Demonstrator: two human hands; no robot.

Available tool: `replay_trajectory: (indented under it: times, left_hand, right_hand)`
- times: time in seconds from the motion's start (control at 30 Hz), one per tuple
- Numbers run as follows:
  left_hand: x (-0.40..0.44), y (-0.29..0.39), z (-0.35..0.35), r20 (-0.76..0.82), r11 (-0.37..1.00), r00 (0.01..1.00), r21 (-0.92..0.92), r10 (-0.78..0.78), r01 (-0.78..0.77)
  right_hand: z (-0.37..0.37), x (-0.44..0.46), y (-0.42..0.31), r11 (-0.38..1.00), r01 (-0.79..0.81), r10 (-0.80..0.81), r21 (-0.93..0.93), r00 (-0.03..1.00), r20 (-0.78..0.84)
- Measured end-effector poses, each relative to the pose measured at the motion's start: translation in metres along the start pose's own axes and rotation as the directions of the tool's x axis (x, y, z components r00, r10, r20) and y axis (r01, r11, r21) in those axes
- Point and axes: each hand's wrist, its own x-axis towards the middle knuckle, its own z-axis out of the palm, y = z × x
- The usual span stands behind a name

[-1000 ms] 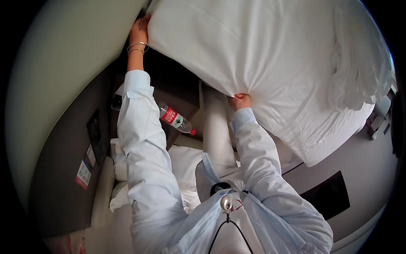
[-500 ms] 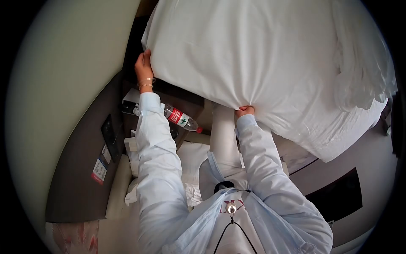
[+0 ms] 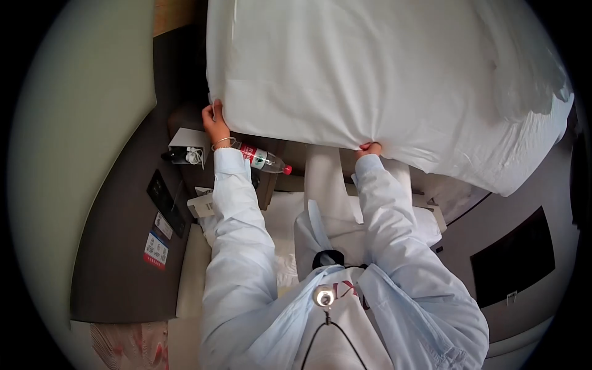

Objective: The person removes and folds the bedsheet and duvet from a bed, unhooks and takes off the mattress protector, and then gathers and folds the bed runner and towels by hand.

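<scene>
A wide white bed sheet (image 3: 296, 68) covers the bed in front of me, with creases fanning out from where I grip its near edge. At the near left corner, my left hand (image 3: 216, 125) is closed on the sheet, its thumb up along the side. My right hand (image 3: 370, 148) pinches the same edge farther right, fingers folded into the cloth. Just below my left wrist, a plastic bottle (image 3: 262, 159) with a red label and red cap lies on its side, partly hidden by my sleeve.
A bedside table (image 3: 271, 185) stands left, holding a white box (image 3: 188, 140) with a coiled white cable (image 3: 194, 156). The dark headboard panel (image 3: 123, 246) carries a switch plate (image 3: 165, 200) and printed cards (image 3: 155, 250). A black screen (image 3: 513, 257) is at right. Crumpled sheer fabric (image 3: 524, 80) lies on the bed's right side.
The sheet's left corner and my left hand have come down lower in view. My right hand sits slightly higher and farther right. Both keep hold of the edge. The camera view has shifted.
</scene>
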Motion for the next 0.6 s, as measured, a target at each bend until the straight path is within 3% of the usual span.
replay_trajectory:
  times: [0.03, 0.13, 0.17, 0.2, 0.27, 0.3, 0.33, 0.37, 0.4, 0.43, 0.47, 0.5, 0.57, 0.6]
  left_hand:
    - [-0.004, -0.005, 0.002, -0.12, 0.996, 0.993, -0.084, -0.019, 0.009]
    - [-0.018, -0.038, 0.017, -0.351, 0.966, 0.932, -0.26, -0.092, -0.003]
    - [-0.029, -0.049, 0.02, -0.349, 0.948, 0.916, -0.304, -0.198, 0.089]
    - [-0.056, -0.002, 0.025, -0.275, 0.805, 0.866, -0.555, -0.417, 0.211]
    - [-0.088, 0.011, 0.035, -0.206, 0.696, 0.789, -0.629, -0.579, 0.346]
    - [-0.095, -0.006, 0.038, -0.02, 0.538, 0.718, -0.677, -0.696, 0.502]
    - [-0.113, -0.001, 0.052, 0.112, 0.368, 0.656, -0.753, -0.746, 0.546]
    - [-0.139, 0.022, 0.066, 0.319, 0.204, 0.716, -0.816, -0.622, 0.541]
    - [-0.149, -0.008, 0.093, 0.583, 0.031, 0.704, -0.761, -0.406, 0.648]
    - [-0.17, -0.018, 0.108, 0.737, -0.003, 0.572, -0.614, -0.36, 0.789]
    - [-0.207, 0.037, 0.111, 0.637, 0.002, 0.418, -0.546, -0.648, 0.838]
    - [-0.232, 0.046, 0.115, 0.706, 0.048, 0.387, -0.448, -0.594, 0.893]
    - [-0.256, 0.017, 0.136, 0.832, -0.045, 0.393, -0.444, -0.391, 0.895]
    - [-0.256, 0.021, 0.146, 0.862, -0.027, 0.421, -0.446, -0.283, 0.895]
  right_hand:
    - [0.0, -0.006, -0.002, 0.997, -0.058, 0.058, 0.043, 0.998, 0.008]
    - [-0.04, 0.204, 0.075, 0.997, -0.071, 0.076, -0.029, 0.968, 0.238]
    - [-0.033, 0.114, 0.038, 0.986, -0.079, 0.107, -0.146, 0.974, 0.198]
    - [-0.021, -0.002, -0.006, 0.961, -0.093, 0.138, -0.26, 0.978, 0.158]
    - [-0.025, 0.001, -0.009, 0.912, -0.073, 0.189, -0.404, 0.949, 0.254]
    - [-0.027, 0.064, 0.023, 0.946, -0.091, 0.183, -0.311, 0.942, 0.282]
    - [-0.03, 0.126, 0.054, 0.97, -0.113, 0.178, -0.216, 0.934, 0.31]
    - [-0.03, 0.085, 0.031, 0.961, -0.094, 0.184, -0.259, 0.918, 0.351]
    - [-0.029, 0.055, 0.015, 0.956, -0.105, 0.208, -0.274, 0.9, 0.384]
    - [-0.032, 0.035, 0.006, 0.955, -0.122, 0.23, -0.271, 0.88, 0.416]
    - [-0.039, 0.021, 0.0, 0.951, -0.151, 0.263, -0.271, 0.854, 0.448]
    - [-0.047, 0.005, -0.009, 0.945, -0.19, 0.301, -0.266, 0.821, 0.485]
    - [-0.06, -0.035, -0.031, 0.922, -0.276, 0.384, -0.271, 0.724, 0.573]
    - [-0.064, -0.055, -0.044, 0.901, -0.329, 0.434, -0.283, 0.658, 0.615]
